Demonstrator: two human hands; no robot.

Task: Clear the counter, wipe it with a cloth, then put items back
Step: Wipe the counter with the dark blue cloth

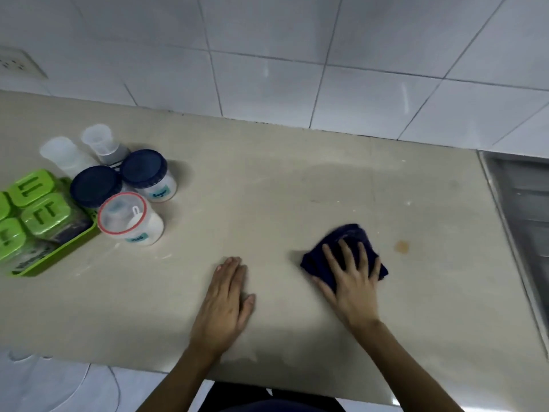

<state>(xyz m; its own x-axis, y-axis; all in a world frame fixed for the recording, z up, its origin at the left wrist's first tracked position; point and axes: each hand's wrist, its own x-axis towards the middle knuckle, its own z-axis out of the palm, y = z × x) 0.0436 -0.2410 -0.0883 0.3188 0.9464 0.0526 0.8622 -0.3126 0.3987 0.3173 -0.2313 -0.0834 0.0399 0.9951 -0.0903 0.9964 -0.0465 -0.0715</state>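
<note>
The right hand (353, 278) pressed flat, fingers spread, on the dark cloth (344, 254); the left hand (227, 304) lay open, empty, on the bench (267, 188). A leftward sweep could topple the jars (130, 221) (crowded close together).

White glossy wall tiles (267, 40) with grey grout behind the worktop, a wall socket (17, 63) at far left, steel sink drainer (523, 197) at right, pale tiled floor (44, 388) below
</note>
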